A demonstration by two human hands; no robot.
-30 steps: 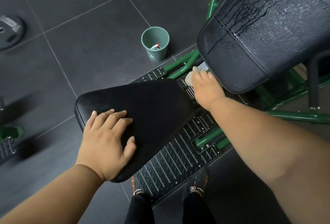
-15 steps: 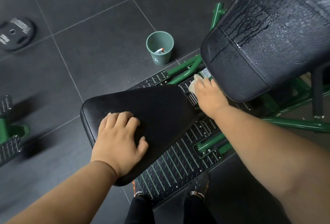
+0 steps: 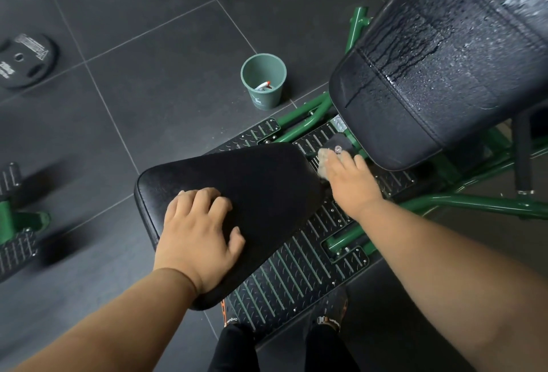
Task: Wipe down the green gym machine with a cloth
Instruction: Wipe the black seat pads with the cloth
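Dark tiled floor under green machine. We note right hand gripping cloth on tread plate below wet backrest; left hand flat, fingers curled, on seat. Cup nearby.

The right hand is working in a narrow gap on the tread plate, hemmed by the seat pad at nine o'clock and the wet back pad overhanging at one o'clock. Green frame tubes are blocking the three o'clock side. Toward six o'clock the plate is lying open as far as the shoes. At eleven o'clock, open floor tiles are surrounding a green cup.
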